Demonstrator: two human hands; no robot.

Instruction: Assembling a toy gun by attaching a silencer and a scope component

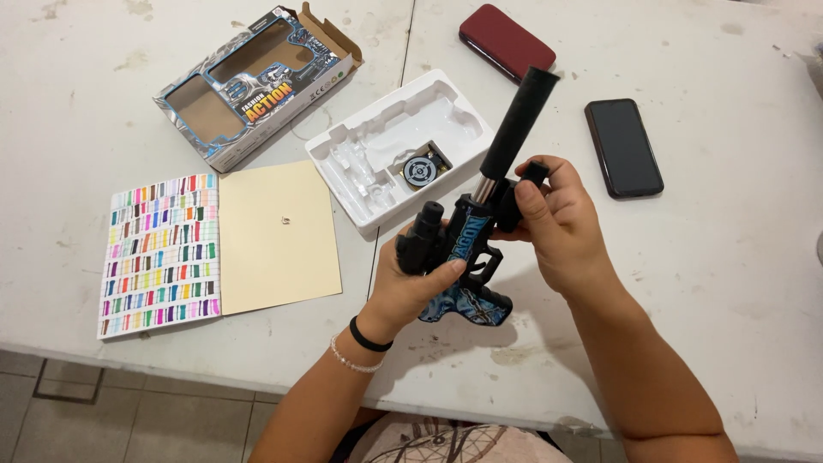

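Toy gun (467,257), centre frame above the tabletop (729,283), is gripped by the left hand (411,283) at its body; the right hand (557,223) is closed near the barrel. Judged light, rigid plastic.

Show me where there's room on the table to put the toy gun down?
Bare table lies right of the right hand, below the black phone. Another free patch is the near-left edge under the colourful notebook. It is crowded around the white plastic tray, cardboard box and red case.
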